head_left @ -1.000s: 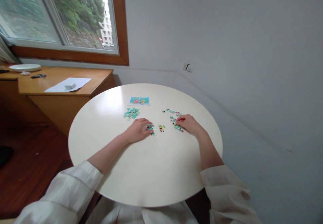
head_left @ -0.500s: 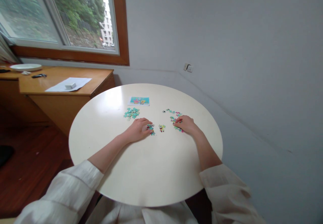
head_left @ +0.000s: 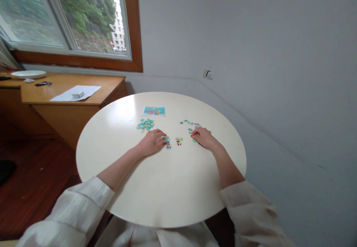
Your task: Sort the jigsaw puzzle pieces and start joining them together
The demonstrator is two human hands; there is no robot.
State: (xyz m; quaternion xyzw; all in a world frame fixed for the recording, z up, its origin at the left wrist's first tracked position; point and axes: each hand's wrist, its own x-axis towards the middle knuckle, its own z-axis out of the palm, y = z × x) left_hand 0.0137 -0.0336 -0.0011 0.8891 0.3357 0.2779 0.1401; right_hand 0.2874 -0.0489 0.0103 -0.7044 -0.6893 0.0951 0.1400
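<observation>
On a round cream table (head_left: 161,187) lie small jigsaw pieces. My left hand (head_left: 152,142) rests on the table with fingers curled over a small joined cluster of pieces (head_left: 167,143). My right hand (head_left: 203,137) lies over a scatter of pink and teal pieces (head_left: 192,124), its fingertips pinched on one of them. A tiny yellow joined bit (head_left: 179,140) sits between the two hands. A heap of teal pieces (head_left: 145,124) lies beyond my left hand. A small reference picture card (head_left: 153,111) lies further back.
A wooden desk (head_left: 69,94) stands to the left under the window, with a sheet of paper (head_left: 75,93), a white plate (head_left: 28,74) and small dark items. A grey wall with a socket (head_left: 208,74) runs close along the table's right side.
My right hand has slid slightly left and toward me over the scattered pieces. My left hand has drawn back a little from its cluster, uncovering more of it.
</observation>
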